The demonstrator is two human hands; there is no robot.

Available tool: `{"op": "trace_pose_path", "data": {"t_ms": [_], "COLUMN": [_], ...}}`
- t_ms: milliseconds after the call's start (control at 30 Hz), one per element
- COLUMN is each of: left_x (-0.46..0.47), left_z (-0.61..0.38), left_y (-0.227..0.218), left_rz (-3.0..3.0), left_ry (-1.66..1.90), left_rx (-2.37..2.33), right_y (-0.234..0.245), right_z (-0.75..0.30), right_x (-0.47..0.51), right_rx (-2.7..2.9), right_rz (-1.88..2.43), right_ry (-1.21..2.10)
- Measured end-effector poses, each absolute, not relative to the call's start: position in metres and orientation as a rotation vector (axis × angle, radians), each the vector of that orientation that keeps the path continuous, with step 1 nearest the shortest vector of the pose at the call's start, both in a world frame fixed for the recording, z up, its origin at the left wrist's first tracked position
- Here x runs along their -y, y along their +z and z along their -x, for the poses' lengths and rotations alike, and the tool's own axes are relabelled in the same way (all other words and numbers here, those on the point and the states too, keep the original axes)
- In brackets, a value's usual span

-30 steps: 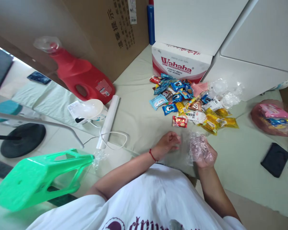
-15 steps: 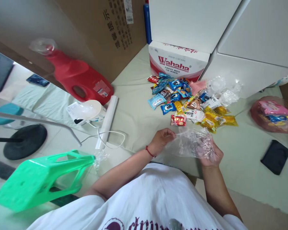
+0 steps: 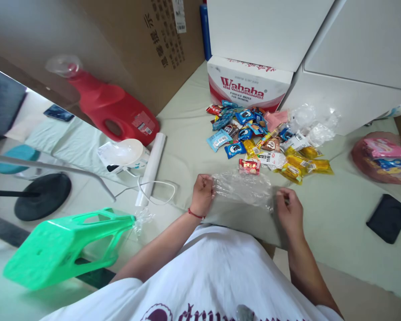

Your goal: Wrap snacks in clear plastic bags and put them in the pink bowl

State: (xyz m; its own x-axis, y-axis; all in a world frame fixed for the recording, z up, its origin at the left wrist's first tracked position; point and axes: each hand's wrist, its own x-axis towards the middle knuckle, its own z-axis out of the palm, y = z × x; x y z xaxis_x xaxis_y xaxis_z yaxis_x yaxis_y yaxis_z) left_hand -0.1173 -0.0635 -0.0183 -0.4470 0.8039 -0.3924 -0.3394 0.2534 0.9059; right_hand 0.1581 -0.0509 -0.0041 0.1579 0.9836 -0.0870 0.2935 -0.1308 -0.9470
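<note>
My left hand (image 3: 203, 192) is closed in a pinch on the left end of a clear plastic bag (image 3: 243, 189). The bag is thin, wrinkled and spread out sideways above the pale green sheet. At its right end is my right hand (image 3: 290, 211), with curled fingers; whether they grip the film's edge is hard to see. Just beyond the bag lies a small red packet (image 3: 249, 166). Behind it spreads a pile of wrapped snacks, among them a blue packet (image 3: 235, 150), a light blue packet (image 3: 218, 140) and yellow packets (image 3: 292, 171).
A Wahaha carton (image 3: 249, 84) stands behind the snacks, and crumpled clear plastic (image 3: 321, 129) lies right of them. Farther right are a reddish bowl (image 3: 364, 162) with packets and a black pouch (image 3: 387, 218). On the left are a red jug (image 3: 120, 109), a white roll (image 3: 152, 169) and a green stool (image 3: 53, 249).
The plastic bag has gone from bunched in my right hand to spread out between both hands. My left hand has moved left, and the right hand's fingers now show beside the bag.
</note>
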Motion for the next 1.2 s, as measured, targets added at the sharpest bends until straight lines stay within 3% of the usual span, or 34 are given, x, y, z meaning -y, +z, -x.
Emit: {"op": "trace_pose_path", "data": {"t_ms": [67,200,400,667,1000,1200], "left_x": [0.065,0.067,0.080,0.079,0.076,0.066], "left_z": [0.115,0.106,0.117,0.169,0.167,0.169], "left_y": [-0.014,-0.004,0.003,0.018,0.014,-0.007], "left_rz": [-0.486,-0.619,-0.774,-1.319,-0.313,-0.545], "left_ry": [1.430,1.458,1.358,0.771,1.104,1.092], "left_rx": [-1.511,-1.464,-1.405,-1.532,-1.213,-1.337], "right_y": [0.003,-0.001,-0.014,0.031,0.028,0.009], "right_z": [-0.144,-0.106,-0.091,-0.128,-0.135,-0.151], "right_x": [0.060,0.060,0.041,0.048,0.076,0.069], "right_rx": [1.466,1.811,1.737,1.194,0.719,1.026], "right_rz": [1.521,1.399,1.358,1.280,1.301,1.428], "right_ry": [0.761,0.809,1.116,1.828,1.952,1.810]}}
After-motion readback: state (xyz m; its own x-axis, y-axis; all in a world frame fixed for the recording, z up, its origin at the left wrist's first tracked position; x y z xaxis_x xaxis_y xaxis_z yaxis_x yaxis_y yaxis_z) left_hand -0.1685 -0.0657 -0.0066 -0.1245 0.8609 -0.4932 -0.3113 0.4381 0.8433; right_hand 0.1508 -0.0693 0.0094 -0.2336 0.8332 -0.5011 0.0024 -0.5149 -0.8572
